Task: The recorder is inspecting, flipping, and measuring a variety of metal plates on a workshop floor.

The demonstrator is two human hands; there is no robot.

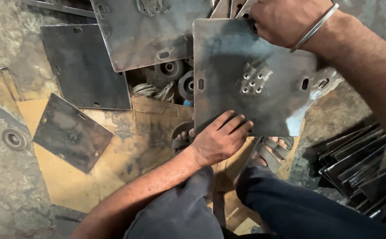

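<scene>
A square grey steel plate [228, 57], with slotted holes near its edges and a small welded block with several studs at its middle, is held flat in front of me. My left hand [219, 139] grips its near edge, fingers spread on top. My right hand [286, 20], a metal bangle on the wrist, holds its far edge. My sandalled feet [270, 152] show just below the plate.
More steel plates lie on the floor: one at top centre [144, 35], one at upper left [84, 66], one tilted on brown cardboard [71, 132]. Round metal parts [171, 71] and a rag sit between them. A stack of plates on edge [361, 163] stands at right.
</scene>
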